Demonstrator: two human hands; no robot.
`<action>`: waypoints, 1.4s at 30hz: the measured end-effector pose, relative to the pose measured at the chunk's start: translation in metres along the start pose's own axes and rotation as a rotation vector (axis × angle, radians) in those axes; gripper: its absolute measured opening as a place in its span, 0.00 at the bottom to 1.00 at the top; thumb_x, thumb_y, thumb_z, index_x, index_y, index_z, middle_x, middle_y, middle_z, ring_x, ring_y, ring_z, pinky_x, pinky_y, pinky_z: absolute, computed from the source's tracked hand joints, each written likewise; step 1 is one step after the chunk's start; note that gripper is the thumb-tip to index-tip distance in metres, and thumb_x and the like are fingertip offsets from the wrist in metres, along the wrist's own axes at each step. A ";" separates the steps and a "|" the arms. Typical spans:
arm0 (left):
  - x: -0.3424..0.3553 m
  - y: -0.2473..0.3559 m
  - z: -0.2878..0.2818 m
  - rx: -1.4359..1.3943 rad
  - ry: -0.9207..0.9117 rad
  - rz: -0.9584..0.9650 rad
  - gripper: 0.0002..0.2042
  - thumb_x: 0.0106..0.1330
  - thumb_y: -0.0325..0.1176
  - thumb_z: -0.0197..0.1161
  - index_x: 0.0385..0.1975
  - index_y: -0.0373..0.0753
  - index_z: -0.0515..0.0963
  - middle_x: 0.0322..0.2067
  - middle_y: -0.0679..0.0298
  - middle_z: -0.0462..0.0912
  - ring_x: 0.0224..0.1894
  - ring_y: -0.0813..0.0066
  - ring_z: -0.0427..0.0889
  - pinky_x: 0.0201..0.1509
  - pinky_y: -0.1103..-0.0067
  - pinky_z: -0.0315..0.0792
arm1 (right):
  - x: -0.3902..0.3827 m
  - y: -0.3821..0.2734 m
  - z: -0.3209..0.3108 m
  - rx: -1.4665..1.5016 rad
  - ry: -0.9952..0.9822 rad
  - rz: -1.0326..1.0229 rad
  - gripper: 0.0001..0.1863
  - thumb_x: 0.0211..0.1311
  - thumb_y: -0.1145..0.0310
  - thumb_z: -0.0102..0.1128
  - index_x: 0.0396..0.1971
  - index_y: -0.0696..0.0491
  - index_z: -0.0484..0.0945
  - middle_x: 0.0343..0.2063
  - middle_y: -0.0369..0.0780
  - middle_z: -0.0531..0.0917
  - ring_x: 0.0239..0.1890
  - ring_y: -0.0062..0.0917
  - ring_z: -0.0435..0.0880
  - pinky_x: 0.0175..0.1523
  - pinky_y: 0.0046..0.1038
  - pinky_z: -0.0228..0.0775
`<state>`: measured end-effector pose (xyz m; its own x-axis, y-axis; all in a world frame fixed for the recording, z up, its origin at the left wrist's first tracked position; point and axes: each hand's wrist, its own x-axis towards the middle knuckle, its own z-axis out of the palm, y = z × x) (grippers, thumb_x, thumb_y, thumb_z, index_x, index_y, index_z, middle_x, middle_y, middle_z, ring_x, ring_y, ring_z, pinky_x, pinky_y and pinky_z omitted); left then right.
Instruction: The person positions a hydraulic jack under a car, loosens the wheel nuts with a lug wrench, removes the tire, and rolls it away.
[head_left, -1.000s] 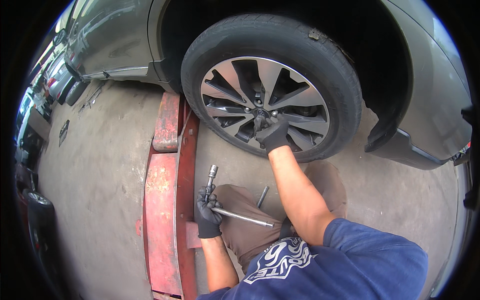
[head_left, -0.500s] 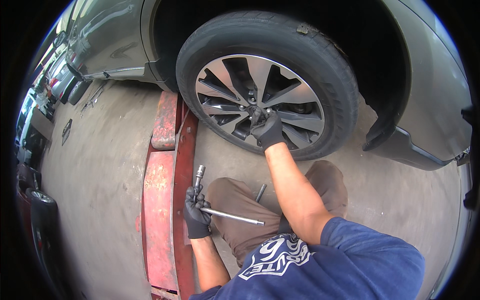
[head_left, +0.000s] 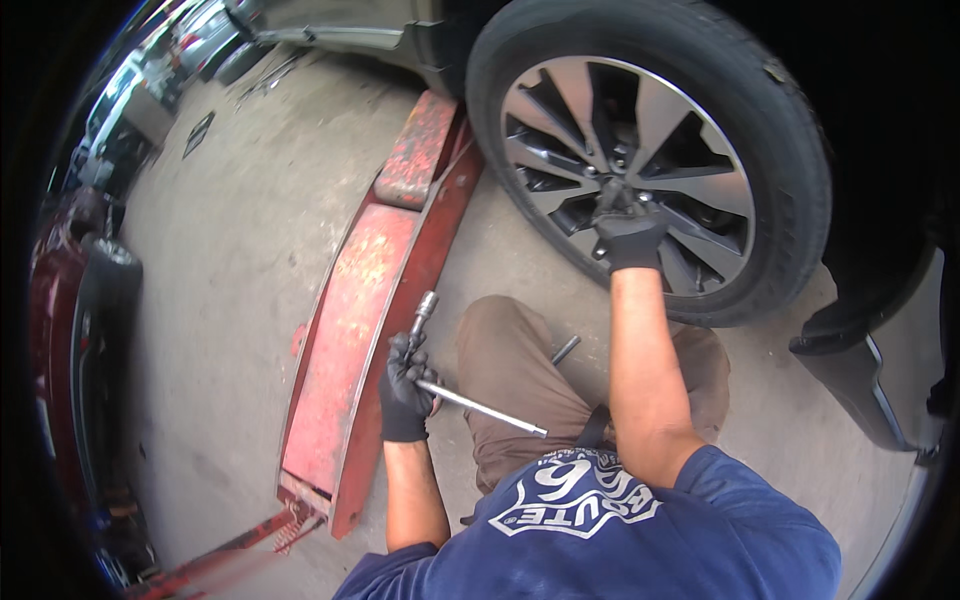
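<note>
A gloved grip of my left hand (head_left: 404,390) is closed round a chrome socket wrench (head_left: 488,408). Its socket end (head_left: 426,304) points up and away, while the bar runs off to the right over my thigh. My right hand (head_left: 633,240), also in a black glove, reaches to the middle of a car wheel (head_left: 700,185) with dark and silver spokes. Its bent fingers are at the lug nuts (head_left: 620,165) round the hub. Whatever they pinch is hidden by the glove and blur.
A worn red floor jack (head_left: 355,290) stands left of my knees, its far end by the car. A metal bar (head_left: 566,349) shows beyond my legs. The wheel arch and bumper (head_left: 850,350) are at right. Other cars (head_left: 75,330) stand along the left.
My view has turned, so wheel and jack sit farther right and tilted. My right hand stays at the hub, and the left still grips the socket wrench.
</note>
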<state>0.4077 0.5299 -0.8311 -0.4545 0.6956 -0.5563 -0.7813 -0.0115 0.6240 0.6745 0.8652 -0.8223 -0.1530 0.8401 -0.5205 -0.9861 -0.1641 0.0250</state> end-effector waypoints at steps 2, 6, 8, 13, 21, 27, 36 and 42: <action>-0.001 0.002 -0.010 -0.036 0.037 -0.016 0.17 0.77 0.49 0.60 0.43 0.39 0.80 0.19 0.77 0.71 0.14 0.91 0.63 0.20 0.86 0.65 | 0.005 -0.007 0.000 0.007 -0.100 0.087 0.28 0.76 0.51 0.37 0.41 0.61 0.80 0.30 0.46 0.86 0.36 0.37 0.88 0.38 0.36 0.89; -0.001 0.006 -0.038 -0.030 0.127 -0.002 0.18 0.75 0.49 0.61 0.43 0.38 0.80 0.18 0.75 0.71 0.13 0.87 0.64 0.23 0.82 0.69 | 0.032 -0.022 -0.003 -0.172 -0.008 -0.101 0.30 0.78 0.50 0.33 0.50 0.63 0.76 0.49 0.52 0.82 0.51 0.41 0.85 0.39 0.34 0.89; -0.004 0.009 -0.053 -0.075 0.136 0.016 0.18 0.76 0.48 0.61 0.46 0.37 0.79 0.21 0.72 0.72 0.15 0.86 0.66 0.24 0.81 0.70 | 0.046 -0.033 -0.016 -0.179 -0.198 -0.067 0.31 0.78 0.50 0.33 0.57 0.64 0.72 0.59 0.54 0.77 0.57 0.43 0.81 0.39 0.36 0.89; -0.017 0.009 -0.082 -0.058 0.180 0.171 0.17 0.77 0.45 0.59 0.48 0.34 0.79 0.24 0.70 0.72 0.18 0.87 0.65 0.26 0.81 0.70 | 0.077 -0.054 -0.017 -0.175 -0.154 0.059 0.24 0.72 0.59 0.40 0.52 0.61 0.77 0.45 0.50 0.83 0.47 0.37 0.86 0.46 0.39 0.87; -0.039 0.005 -0.127 -0.082 0.277 0.187 0.16 0.78 0.43 0.57 0.44 0.34 0.80 0.26 0.67 0.76 0.18 0.86 0.66 0.26 0.80 0.70 | -0.038 0.118 -0.066 -1.419 -0.411 0.390 0.13 0.69 0.54 0.58 0.33 0.48 0.77 0.23 0.32 0.77 0.26 0.21 0.80 0.36 0.23 0.75; -0.074 -0.006 -0.156 -0.106 0.389 0.200 0.16 0.78 0.43 0.57 0.44 0.34 0.80 0.24 0.69 0.76 0.18 0.87 0.66 0.25 0.81 0.69 | -0.112 0.298 -0.124 -1.932 -0.611 0.819 0.15 0.66 0.54 0.64 0.35 0.52 0.77 0.24 0.37 0.80 0.21 0.22 0.81 0.27 0.26 0.77; -0.075 0.002 -0.118 -0.095 0.279 0.169 0.19 0.78 0.46 0.58 0.46 0.33 0.80 0.23 0.72 0.74 0.16 0.90 0.64 0.24 0.81 0.68 | -0.122 0.225 -0.083 -1.892 -0.789 0.512 0.20 0.73 0.52 0.61 0.50 0.54 0.78 0.32 0.36 0.81 0.29 0.17 0.82 0.35 0.21 0.76; -0.036 0.010 0.029 0.277 -0.071 0.388 0.20 0.76 0.49 0.61 0.50 0.36 0.79 0.25 0.69 0.77 0.17 0.88 0.65 0.21 0.83 0.66 | -0.217 0.017 0.056 -1.770 -0.808 -0.774 0.19 0.76 0.66 0.57 0.61 0.59 0.76 0.51 0.42 0.83 0.51 0.23 0.83 0.56 0.23 0.76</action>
<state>0.4288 0.5259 -0.7890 -0.6525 0.7250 -0.2205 -0.4117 -0.0948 0.9064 0.6869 0.7090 -0.6611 -0.3058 0.8676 0.3920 0.1816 0.4573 -0.8705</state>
